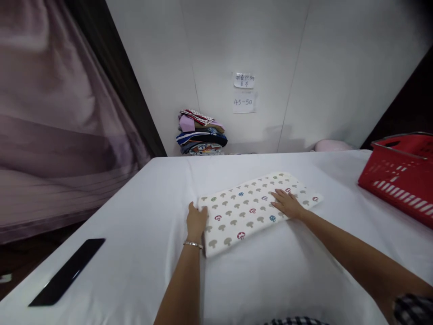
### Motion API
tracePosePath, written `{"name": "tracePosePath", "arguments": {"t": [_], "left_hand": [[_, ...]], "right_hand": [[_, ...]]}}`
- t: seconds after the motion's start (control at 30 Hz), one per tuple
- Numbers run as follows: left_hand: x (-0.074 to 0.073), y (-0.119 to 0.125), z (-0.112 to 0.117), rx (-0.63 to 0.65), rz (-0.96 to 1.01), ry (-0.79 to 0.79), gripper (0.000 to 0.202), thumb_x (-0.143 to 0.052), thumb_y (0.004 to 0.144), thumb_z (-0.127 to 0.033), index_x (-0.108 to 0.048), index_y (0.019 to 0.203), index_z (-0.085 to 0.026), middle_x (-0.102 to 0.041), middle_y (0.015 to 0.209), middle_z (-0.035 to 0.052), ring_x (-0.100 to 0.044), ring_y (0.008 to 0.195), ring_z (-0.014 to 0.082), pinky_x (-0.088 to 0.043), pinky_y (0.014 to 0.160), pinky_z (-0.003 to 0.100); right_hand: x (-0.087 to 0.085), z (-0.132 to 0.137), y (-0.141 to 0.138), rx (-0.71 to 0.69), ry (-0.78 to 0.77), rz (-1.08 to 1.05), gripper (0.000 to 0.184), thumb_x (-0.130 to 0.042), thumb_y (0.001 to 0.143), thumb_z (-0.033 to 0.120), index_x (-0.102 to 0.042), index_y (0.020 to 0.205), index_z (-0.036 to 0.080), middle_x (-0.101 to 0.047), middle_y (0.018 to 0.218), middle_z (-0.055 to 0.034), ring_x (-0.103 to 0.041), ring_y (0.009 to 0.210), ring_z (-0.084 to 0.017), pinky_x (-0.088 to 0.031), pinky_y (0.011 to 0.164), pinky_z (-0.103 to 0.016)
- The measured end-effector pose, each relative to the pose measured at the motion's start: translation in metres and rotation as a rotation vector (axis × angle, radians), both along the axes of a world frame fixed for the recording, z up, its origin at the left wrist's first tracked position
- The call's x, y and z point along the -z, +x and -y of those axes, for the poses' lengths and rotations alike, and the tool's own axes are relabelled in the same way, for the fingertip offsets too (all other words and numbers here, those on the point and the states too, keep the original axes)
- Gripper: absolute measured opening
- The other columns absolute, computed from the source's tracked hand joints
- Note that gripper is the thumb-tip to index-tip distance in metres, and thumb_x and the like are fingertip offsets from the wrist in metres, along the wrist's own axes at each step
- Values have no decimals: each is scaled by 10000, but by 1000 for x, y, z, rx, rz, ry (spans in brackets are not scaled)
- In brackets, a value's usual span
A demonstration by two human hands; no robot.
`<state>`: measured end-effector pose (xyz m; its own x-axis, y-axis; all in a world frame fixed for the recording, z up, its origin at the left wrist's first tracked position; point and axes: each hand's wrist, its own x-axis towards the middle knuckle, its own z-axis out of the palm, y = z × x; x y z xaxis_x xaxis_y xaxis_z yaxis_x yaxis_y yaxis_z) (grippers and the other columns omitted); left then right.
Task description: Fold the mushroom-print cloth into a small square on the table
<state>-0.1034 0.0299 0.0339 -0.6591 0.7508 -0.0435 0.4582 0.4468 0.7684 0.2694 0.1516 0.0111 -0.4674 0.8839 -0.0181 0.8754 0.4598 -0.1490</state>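
A folded white cloth (252,212) printed with grey, red, blue and green mushrooms lies slantwise on the white-covered table (135,266). My left hand (196,222), with a bracelet at the wrist, is at the cloth's left edge. Its thumb lies over that edge, and the other fingers are curled beside it and partly hidden. Toward the cloth's right end, my right hand (287,204) rests flat on top with fingers spread.
At the left front lies a dark flat object (69,271) like a phone. A red plastic basket (402,176) stands at the right edge. Behind the table is a stack of folded fabrics (202,133), below paper notes (244,92) on the wall. A pinkish curtain (61,122) hangs at left.
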Motion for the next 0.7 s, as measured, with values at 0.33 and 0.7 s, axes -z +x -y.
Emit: {"name": "tracePosePath", "arguments": {"t": [0.33,0.7], "left_hand": [[-3,34,68,48,590,43,539,-637,737,-221,-489,1231,-63,-666,1064,175,-669,886,221,-533,768,318],[-26,11,126,11,1006,19,257,-524,743,-237,-664,931,-133,-712,740,99,-694,748,253,-576,637,376]], "right_hand": [[-17,-1,52,95,65,56,331,-428,853,353,-585,1144,362,-445,1396,-35,-305,1336,-294,-301,1013,-559],[-2,86,40,95,13,65,563,-356,870,503,-441,1350,219,-372,1451,-143,-292,1347,-334,-292,1043,-519]]}}
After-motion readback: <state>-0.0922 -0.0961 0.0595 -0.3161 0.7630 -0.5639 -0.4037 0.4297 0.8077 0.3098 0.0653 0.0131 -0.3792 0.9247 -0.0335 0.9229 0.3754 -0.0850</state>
